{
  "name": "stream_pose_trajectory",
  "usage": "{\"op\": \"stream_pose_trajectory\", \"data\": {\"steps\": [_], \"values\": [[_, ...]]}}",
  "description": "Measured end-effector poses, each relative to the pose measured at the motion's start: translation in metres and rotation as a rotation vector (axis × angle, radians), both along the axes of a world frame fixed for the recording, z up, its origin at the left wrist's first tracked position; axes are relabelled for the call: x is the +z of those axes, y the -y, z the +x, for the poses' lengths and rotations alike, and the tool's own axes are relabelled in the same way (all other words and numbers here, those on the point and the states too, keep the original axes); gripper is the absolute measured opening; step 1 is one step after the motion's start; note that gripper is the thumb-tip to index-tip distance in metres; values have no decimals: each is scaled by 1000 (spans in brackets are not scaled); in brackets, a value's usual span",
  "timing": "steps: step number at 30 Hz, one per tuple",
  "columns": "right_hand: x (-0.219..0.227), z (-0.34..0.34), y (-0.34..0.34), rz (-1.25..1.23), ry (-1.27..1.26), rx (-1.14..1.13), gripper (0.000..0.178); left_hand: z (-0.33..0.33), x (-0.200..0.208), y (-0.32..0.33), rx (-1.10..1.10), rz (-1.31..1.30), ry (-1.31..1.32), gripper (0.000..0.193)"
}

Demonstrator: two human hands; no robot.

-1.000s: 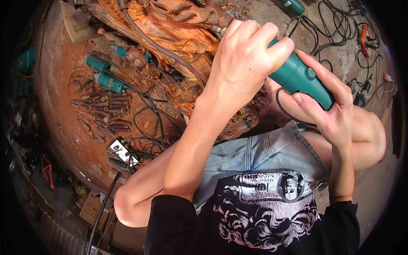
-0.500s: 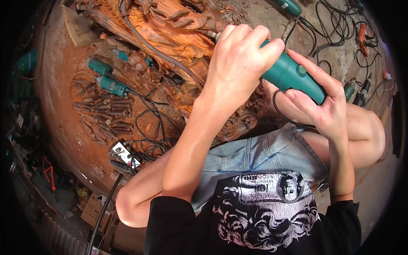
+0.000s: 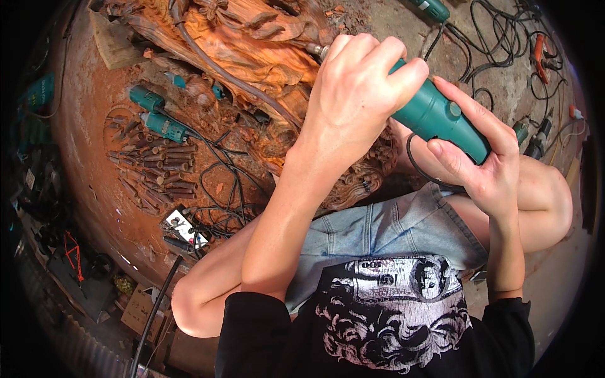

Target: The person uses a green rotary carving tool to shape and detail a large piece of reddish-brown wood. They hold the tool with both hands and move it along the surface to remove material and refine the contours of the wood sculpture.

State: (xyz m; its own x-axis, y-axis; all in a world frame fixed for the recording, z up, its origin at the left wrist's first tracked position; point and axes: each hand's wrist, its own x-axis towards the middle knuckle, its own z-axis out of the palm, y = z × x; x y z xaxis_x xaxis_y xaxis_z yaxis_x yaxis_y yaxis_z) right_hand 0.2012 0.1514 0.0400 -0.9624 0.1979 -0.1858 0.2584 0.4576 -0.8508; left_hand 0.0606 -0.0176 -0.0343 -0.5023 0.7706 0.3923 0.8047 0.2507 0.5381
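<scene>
Head view: my left grip (image 3: pixel 362 85) is clamped round the front of the teal die grinder (image 3: pixel 435 113); my right grip (image 3: pixel 493 175) curls round its rear end. Since half a second ago both have shifted slightly rightward, taking the grinder along above my lap. Its metal collet (image 3: pixel 320 50) still points at the wood carving (image 3: pixel 252 66), so I judge this a small adjustment within the work. I can't tell whether the bit touches. Brown rods (image 3: pixel 165 164) lie toward the left edge of the floor (image 3: pixel 85 167).
</scene>
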Motion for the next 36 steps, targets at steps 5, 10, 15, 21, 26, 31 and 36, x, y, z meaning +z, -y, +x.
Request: {"op": "stream_pose_trajectory", "data": {"steps": [5,10,15,21,26,31,36], "values": [[1,1,-1,2,30,7,68,0,-1,-1,-2,11,0,40],[2,3,-1,6,29,-1,68,0,1,-2,-14,21,1,37],[2,4,-4,34,-72,6,61,1,0,-5,-32,67,-8,33],[37,5,-35,198,48,194,69,15,3,-23,-4,234,-75,28],[70,-13,-31,296,102,258,73,7,1,-27,23,350,-94,32],[45,9,-66,-432,-98,275,55,10,11,-11,56,514,-5,34],[14,17,-86,-587,-37,616,69,11,15,-11,47,548,56,35]]}}
